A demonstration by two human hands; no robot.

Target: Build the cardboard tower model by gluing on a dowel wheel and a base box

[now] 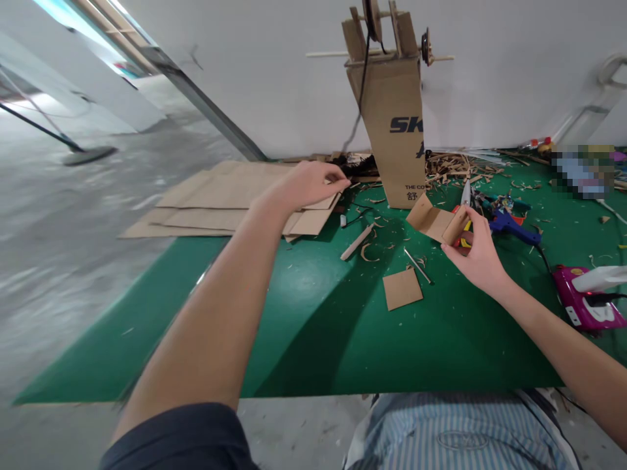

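Note:
My right hand [473, 251] pinches a folded piece of cardboard [434, 222], bent into a U shape, by its right-hand flap. Above the right end of a stack of flat cardboard sheets [206, 196] is my left hand [316, 183]. Its fingers are curled with the tips together; whatever they hold, if anything, is too small to make out. A small cardboard square [402, 289] lies on the green table [304, 326], close to a thin metal rod [418, 266] and a rolled cardboard strip [356, 243].
Behind my hands stands a tall cardboard tower [396, 130] with a stick axle and a dangling black cord. A blue glue gun [514, 226], scissors [466, 192] and a magenta power strip [580, 297] are on the right. Cardboard scraps [455, 168] litter the back along the wall.

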